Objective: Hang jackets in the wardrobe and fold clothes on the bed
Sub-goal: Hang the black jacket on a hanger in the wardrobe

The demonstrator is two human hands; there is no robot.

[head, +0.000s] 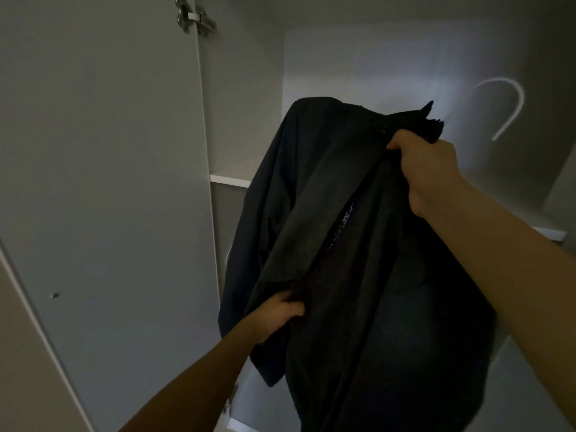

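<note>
A dark jacket (327,213) hangs in front of the open white wardrobe (374,57), filling the middle of the head view. My right hand (427,173) grips it high up at the collar. My left hand (277,316) grips a fold of the fabric lower down, near the front opening. A white hanger hook (511,101) curves up just right of the collar; the rest of the hanger is hidden by the jacket. Faint lettering runs down the jacket's front edge.
The wardrobe door (109,182) stands open on the left, with a metal hinge (194,17) at its top. A white shelf (232,179) sits behind the jacket's left shoulder. The wardrobe's right wall (558,169) closes in on the right.
</note>
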